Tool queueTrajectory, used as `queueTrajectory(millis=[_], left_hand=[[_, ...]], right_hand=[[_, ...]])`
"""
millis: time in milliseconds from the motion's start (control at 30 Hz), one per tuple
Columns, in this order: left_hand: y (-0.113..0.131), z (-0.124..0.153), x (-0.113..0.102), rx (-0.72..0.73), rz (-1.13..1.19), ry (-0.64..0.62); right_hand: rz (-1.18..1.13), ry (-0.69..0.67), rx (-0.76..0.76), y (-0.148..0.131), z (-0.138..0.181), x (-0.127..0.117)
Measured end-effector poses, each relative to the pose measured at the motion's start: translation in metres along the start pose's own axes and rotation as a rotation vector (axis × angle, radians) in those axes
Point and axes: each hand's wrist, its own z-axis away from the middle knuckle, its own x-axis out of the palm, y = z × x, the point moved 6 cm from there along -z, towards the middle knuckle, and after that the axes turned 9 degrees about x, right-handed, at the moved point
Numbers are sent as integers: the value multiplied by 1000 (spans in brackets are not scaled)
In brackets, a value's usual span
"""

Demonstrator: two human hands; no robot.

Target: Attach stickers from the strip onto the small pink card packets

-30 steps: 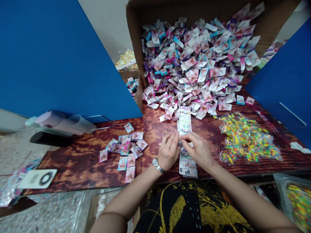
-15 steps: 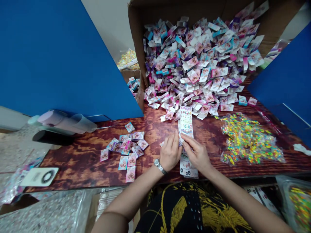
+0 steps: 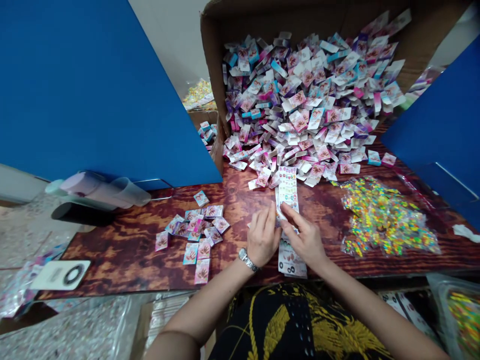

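Observation:
Both my hands meet over a long sticker sheet (image 3: 288, 191) lying on the dark wooden table (image 3: 123, 250). My left hand (image 3: 262, 235), with a watch at the wrist, pinches the sheet's left edge. My right hand (image 3: 305, 235) presses fingers on the sheet's lower part, closed around it. A stack of more printed sheets (image 3: 291, 260) lies under my hands near the table's front edge. A small heap of pink and blue folded cards (image 3: 195, 232) rests to the left of my left hand.
A tipped cardboard box (image 3: 213, 55) spills a huge pile of folded cards (image 3: 307, 100) onto the table. Bags of neon pieces (image 3: 382, 217) lie right. Blue dividers (image 3: 86, 90) stand on both sides. A phone (image 3: 60, 275) and a pastel bottle (image 3: 97, 190) sit left.
My hands and the sticker sheet have shifted slightly up and right in view. The fingers of both hands have flattened somewhat onto the sheet.

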Motion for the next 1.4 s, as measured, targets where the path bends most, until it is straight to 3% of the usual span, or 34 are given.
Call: queueTrajectory(millis=[333, 500, 667, 733, 833, 1000, 1067, 1267, 1400], left_hand=[[9, 3, 2, 39, -11, 100], [12, 2, 2, 46, 14, 115], [10, 6, 3, 22, 35, 123], [6, 12, 6, 1, 22, 54], [-3, 27, 21, 1, -28, -174], [-32, 65, 39, 25, -200, -459], [-52, 79, 31, 16, -293, -521], [-110, 106, -21, -10, -507, -578], [-134, 114, -34, -3, -498, -586]], right_hand=[[132, 142, -241, -12, 17, 4], [75, 89, -182, -11, 9, 2], [131, 70, -263, -16, 14, 10], [112, -41, -245, -9, 11, 12], [128, -190, -172, 11, -3, 3], [318, -98, -127, 49, -31, -26], [385, -137, -137, 60, -34, -25], [578, -291, -223, 75, -30, -13], [652, -360, -226, 81, -34, -10]])
